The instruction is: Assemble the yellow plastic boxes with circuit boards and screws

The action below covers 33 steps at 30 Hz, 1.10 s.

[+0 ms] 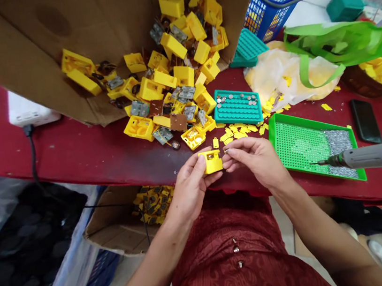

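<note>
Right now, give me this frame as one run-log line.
left hand: holds yellow plastic casing | right hand: at casing | nearby: electric screwdriver

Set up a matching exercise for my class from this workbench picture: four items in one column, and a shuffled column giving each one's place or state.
Items:
1. yellow plastic housing
2. electric screwdriver
3. black smartphone
4. cardboard box

Places or states:
A. lying on the red table
B. bit above the green tray
C. heaped with yellow parts
D. held in the left hand

Pairs: 1-D, 2-B, 3-A, 4-C
</note>
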Available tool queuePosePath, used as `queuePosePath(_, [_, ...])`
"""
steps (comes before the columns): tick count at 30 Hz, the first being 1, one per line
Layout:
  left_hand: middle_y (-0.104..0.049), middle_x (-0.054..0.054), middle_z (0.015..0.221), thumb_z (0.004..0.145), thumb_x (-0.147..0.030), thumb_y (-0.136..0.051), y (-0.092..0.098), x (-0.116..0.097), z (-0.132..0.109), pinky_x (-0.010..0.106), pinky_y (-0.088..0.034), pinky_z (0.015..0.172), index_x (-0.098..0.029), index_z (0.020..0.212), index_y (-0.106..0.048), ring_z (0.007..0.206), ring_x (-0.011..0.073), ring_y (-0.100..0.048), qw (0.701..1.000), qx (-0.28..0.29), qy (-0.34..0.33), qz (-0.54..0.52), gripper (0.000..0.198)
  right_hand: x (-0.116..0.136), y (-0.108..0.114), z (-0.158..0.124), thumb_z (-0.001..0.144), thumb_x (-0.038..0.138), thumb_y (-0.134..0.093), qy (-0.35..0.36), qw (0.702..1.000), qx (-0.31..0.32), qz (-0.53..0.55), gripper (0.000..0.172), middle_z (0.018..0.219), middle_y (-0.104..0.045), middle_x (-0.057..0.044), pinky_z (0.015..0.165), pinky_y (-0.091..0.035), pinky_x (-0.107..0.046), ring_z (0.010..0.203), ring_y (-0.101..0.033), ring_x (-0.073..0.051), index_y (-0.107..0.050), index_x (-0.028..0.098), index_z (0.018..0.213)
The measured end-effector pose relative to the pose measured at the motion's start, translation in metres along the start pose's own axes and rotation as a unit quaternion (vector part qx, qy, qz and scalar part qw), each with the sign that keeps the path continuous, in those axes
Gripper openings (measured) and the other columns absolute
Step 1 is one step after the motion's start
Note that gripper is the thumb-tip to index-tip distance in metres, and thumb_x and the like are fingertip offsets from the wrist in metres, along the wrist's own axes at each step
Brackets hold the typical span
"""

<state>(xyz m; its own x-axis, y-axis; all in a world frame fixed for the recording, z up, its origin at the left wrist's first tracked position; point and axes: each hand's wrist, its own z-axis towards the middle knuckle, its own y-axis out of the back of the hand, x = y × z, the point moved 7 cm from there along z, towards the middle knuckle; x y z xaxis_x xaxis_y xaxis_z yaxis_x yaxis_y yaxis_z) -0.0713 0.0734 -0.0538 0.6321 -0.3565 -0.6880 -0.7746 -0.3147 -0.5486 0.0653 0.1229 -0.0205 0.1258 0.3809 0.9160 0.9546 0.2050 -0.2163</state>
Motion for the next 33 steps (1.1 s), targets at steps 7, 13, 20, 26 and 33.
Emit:
queuePosePath(7, [-0.073,0.007,0.114,0.083,-0.040,-0.076,-0.007,0.000,-0.001,0.031,-0.058,0.082,-0.019,0.109,-0.073,0.093,0.0185,-0.069,0.999,0.024,-0.024,0.027,0.034,0.010,-0.009,-0.001,0.068,0.032,-0.081,0.010,0.995,0.017,-0.100,0.021,0.066,-0.069,0.001,0.048,-0.049,-0.020,0.054,-0.062,-0.009,-0.068,0.017,0.075])
queuePosePath(13, [-0.070,0.008,0.118,0.083,-0.040,-0.076,-0.005,0.001,0.000,0.033,-0.058,0.080,-0.020,0.109,-0.073,0.101,0.0221,-0.067,0.998,0.021,-0.039,0.054,0.033,0.016,-0.015,0.003,0.074,0.024,-0.070,0.077,0.981,0.006,-0.178,0.006,0.072,-0.071,0.002,0.064,-0.049,-0.024,0.063,-0.059,-0.008,-0.072,0.018,0.074])
queuePosePath(20, [-0.070,0.009,0.125,0.087,-0.040,-0.072,-0.007,0.002,-0.001,0.033,-0.058,0.086,-0.020,0.112,-0.072,0.109,0.0234,-0.067,0.997,0.031,-0.044,0.058,0.032,0.009,-0.017,0.003,0.076,0.026,-0.068,0.072,0.962,-0.029,-0.260,0.010,0.068,-0.063,0.003,0.060,-0.044,-0.025,0.061,-0.054,-0.009,-0.063,0.018,0.073])
queuePosePath(26, [-0.076,0.012,0.110,0.086,-0.041,-0.070,-0.008,0.001,-0.004,0.030,-0.061,0.075,-0.015,0.109,-0.071,0.093,0.0229,-0.075,0.999,0.029,-0.001,0.022,0.035,0.034,0.000,-0.002,0.076,0.034,-0.069,0.160,0.958,-0.083,-0.221,0.020,0.072,-0.059,0.003,0.056,-0.042,-0.023,0.063,-0.051,-0.008,-0.055,0.021,0.078])
queuePosePath(33, [-0.078,0.012,0.099,0.075,-0.036,-0.078,0.006,-0.011,-0.003,0.026,-0.060,0.060,-0.012,0.106,-0.066,0.083,0.0238,-0.077,0.998,-0.009,0.015,0.066,0.040,0.082,0.029,0.051,0.090,0.021,-0.054,0.263,0.826,-0.173,-0.468,0.008,0.085,-0.068,-0.003,0.075,-0.050,-0.031,0.077,-0.061,-0.014,-0.061,0.019,0.087])
